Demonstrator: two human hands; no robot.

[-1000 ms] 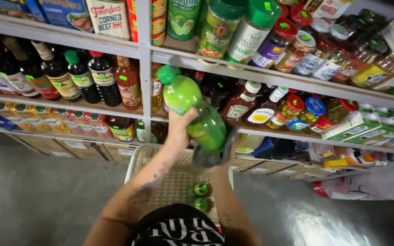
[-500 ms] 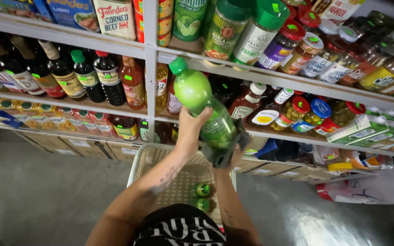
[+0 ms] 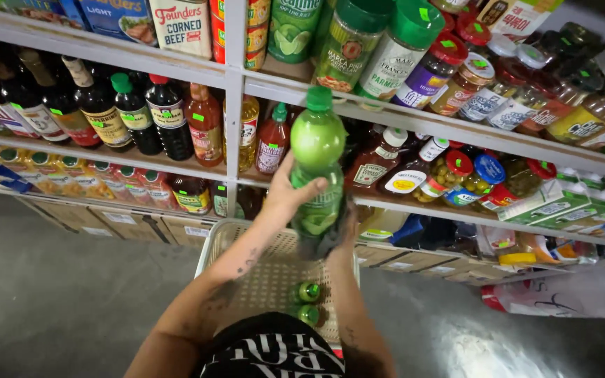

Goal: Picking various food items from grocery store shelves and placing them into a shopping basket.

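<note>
Head view, looking down: both hands hold a green plastic bottle (image 3: 316, 175) with a green cap, raised in front of the store shelves (image 3: 232, 77). The left hand (image 3: 285, 199) wraps the bottle's middle from the left side, its fingers curled over the label, so this grip is clenched on the bottle. The right hand (image 3: 343, 231) supports the bottle's lower part from behind and below; it is mostly hidden by the bottle, yet its fingers press against the base, grasping it too. The bottle stands nearly upright, tilted slightly, its cap level with the edge of the upper shelf.

Below the hands a pale plastic basket (image 3: 260, 273) with a perforated bottom sits over the grey floor (image 3: 57, 294). Two more green-capped bottles (image 3: 307, 302) lie in it, side by side near its right wall.

Behind the raised bottle, the middle shelf carries dark sauce bottles (image 3: 134, 112) at the left and a red hot-sauce bottle (image 3: 272, 140) just beside the left hand. Spice jars with green lids (image 3: 400, 49) stand on the shelf above.
</note>
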